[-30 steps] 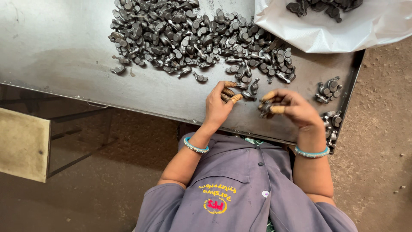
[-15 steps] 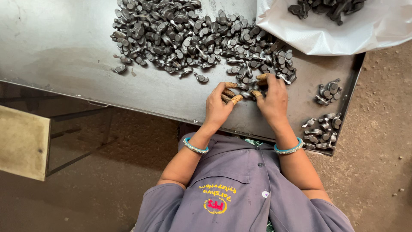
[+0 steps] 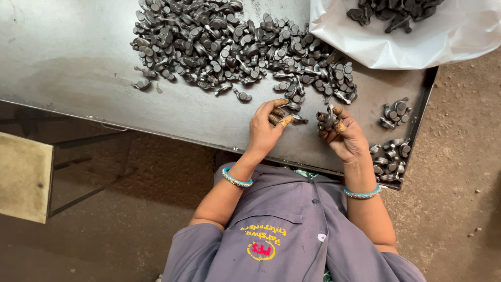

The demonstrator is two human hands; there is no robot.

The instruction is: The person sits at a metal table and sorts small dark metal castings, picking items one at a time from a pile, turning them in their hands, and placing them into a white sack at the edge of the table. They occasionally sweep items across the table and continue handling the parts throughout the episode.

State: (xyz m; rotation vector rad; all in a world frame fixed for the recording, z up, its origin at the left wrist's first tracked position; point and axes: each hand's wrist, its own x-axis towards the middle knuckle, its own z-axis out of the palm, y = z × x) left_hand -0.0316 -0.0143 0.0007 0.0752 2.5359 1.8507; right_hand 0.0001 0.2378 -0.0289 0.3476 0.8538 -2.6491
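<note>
Grey metal table (image 3: 78,62) on a dirt floor (image 3: 459,172) — big heap of dark metal parts (image 3: 235,47), two small piles (image 3: 391,136), white sack (image 3: 412,36) at its corner

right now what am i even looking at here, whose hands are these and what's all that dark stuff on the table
There is no machine here, just a person working with bare hands. The one picture comes from a camera worn on their head, looking straight down, so you see their grey shirt at the bottom and their arms reaching up the picture.

In front of them is a metal table. A big pile of small dark metal parts lies spread across it. Two smaller heaps sit near its right edge, and a white bag at the top right holds more of the same.

The left hand has its fingers on a part at the edge of the pile. The right hand holds a few parts in its curled fingers.
</note>
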